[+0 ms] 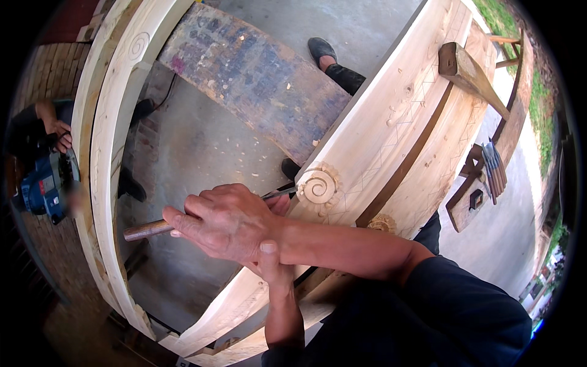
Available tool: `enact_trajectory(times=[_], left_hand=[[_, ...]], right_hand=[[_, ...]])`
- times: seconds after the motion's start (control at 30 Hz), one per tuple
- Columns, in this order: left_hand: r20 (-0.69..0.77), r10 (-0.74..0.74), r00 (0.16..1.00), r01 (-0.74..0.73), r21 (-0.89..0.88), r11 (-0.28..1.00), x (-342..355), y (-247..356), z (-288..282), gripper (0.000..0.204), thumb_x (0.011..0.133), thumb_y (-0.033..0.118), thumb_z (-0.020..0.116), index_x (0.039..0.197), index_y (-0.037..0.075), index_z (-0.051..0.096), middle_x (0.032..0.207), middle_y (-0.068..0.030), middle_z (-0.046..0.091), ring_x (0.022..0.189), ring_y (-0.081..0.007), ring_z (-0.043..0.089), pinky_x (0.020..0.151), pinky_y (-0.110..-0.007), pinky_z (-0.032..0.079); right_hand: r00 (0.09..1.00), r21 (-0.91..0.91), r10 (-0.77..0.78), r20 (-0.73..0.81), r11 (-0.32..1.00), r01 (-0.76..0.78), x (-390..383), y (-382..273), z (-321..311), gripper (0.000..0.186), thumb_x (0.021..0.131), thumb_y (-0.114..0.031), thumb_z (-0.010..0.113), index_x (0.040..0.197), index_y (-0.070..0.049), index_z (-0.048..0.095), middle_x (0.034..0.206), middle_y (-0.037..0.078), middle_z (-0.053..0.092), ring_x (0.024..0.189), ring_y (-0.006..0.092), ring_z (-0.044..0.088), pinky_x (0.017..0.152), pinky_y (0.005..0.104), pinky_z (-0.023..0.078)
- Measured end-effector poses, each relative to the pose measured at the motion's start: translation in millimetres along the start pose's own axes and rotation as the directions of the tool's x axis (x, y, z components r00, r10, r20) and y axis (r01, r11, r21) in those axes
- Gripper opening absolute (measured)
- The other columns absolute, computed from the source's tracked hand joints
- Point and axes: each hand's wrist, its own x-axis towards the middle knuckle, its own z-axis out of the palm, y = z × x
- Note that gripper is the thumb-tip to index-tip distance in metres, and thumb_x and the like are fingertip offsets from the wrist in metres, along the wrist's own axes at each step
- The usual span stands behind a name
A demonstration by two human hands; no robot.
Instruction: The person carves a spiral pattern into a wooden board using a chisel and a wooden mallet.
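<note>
My right hand is wrapped round the wooden handle of a carving chisel. Its metal shaft points right, to the edge of a spiral rosette carved in relief on a pale timber beam. My left hand comes up beneath my right wrist, its thumb against that wrist. Left fingertips show beside the chisel's shaft; my right arm hides the rest of that grip. A second carved rosette on the neighbouring beam is partly covered by my right forearm.
A wooden mallet lies on the beams at upper right. Several chisels rest on a wooden bench. A stained plank spans the middle. At left, another person's hand is near a blue power tool beside curved beams.
</note>
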Motion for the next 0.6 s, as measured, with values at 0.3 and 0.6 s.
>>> enact_trajectory(times=[0.3,0.6], left_hand=[[-0.027,0.006,1.0,-0.005,0.022,1.0,-1,4,5,0.107,0.085,0.064,0.069,0.151,-0.013,0.035,0.131,-0.0354,0.059,0.119,-0.045,0.068,0.107,-0.053,0.057],[0.041,-0.072,0.997,0.074,-0.033,0.997,4,11,2,0.106,0.085,0.06,0.076,0.152,-0.011,0.036,0.132,-0.0317,0.059,0.122,-0.0423,0.067,0.111,-0.052,0.054]], right_hand=[[1.0,0.013,-0.027,-0.006,1.0,0.028,1,-2,-1,0.029,0.094,-0.027,0.076,0.115,-0.01,0.066,0.072,0.003,0.053,0.06,0.0203,0.064,0.051,0.0384,0.053],[0.998,-0.014,0.026,-0.06,1.0,-0.027,2,4,2,0.026,0.093,-0.028,0.076,0.113,-0.013,0.068,0.071,0.003,0.054,0.061,0.0206,0.065,0.052,0.0381,0.054]])
